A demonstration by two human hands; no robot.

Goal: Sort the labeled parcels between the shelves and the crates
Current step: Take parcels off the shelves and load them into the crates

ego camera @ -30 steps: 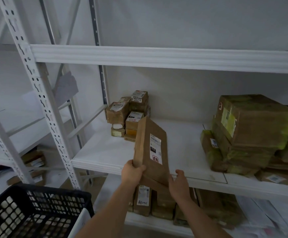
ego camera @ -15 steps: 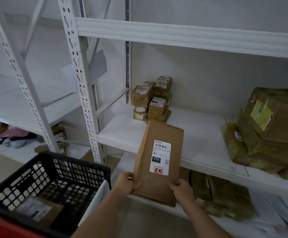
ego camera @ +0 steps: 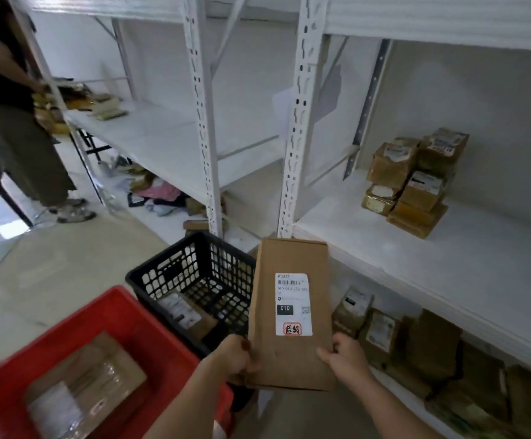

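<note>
Brown cardboard makes up the flat, oblong parcel (ego camera: 291, 315) that is held upright in front of the white metal shelving (ego camera: 416, 267), its white printed label (ego camera: 292, 304) turned toward the camera. A barcode, a black patch reading "010" and a red stamp are seen on that label. The parcel's lower left edge is gripped by the left hand (ego camera: 234, 356), fingers curled behind the cardboard and thumb on the front. Its lower right edge is pinched by the right hand (ego camera: 343, 353), so each grip is closed on the parcel.

Just left of the parcel, and partly hidden behind it, a black perforated plastic crate (ego camera: 194, 280) is set on the floor, with a labeled brown package lying inside. Left of and nearer than the black crate, a red plastic crate (ego camera: 105, 318) is seen, with taped cardboard parcels in it.

Right of the held parcel and above it, a small stack of brown labeled boxes (ego camera: 416, 182) is placed toward the back of the white shelf. Below that shelf, to the parcel's right, more brown parcels (ego camera: 416, 346) are stood in a row on the lowest level.

Far to the upper left of the parcel, a second person in dark clothing (ego camera: 7, 99) is seen beside another shelf bay.
</note>
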